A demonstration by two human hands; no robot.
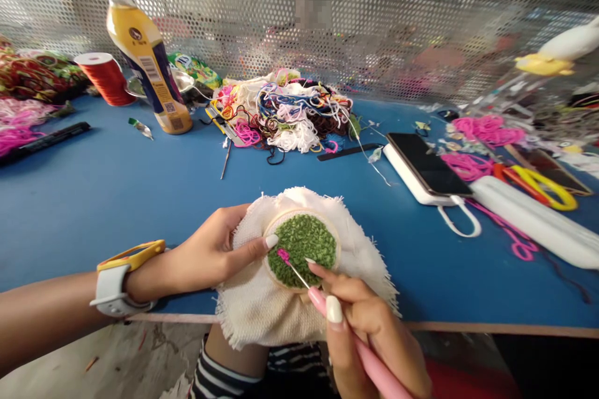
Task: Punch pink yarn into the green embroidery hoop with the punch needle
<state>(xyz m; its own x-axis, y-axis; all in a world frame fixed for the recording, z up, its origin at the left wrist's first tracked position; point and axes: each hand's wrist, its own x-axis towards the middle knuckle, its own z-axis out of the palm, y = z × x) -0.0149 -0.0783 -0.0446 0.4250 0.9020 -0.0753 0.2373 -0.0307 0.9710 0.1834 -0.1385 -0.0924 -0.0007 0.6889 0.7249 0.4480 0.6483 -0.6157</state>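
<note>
Frayed coarse cloth (262, 299), fuzzy yarn stitching (303, 244)

Blue table (116, 193) carries a yellow bottle (145, 56) and red thread spool (107, 78) at far left, with a black marker (44, 142) nearer the left edge. A tangled yarn pile (285, 112) lies far centre. At right lie a phone (428, 165) on a white power bank (412, 184), pink yarn (486, 131) and yellow-handled scissors (545, 187).
</note>
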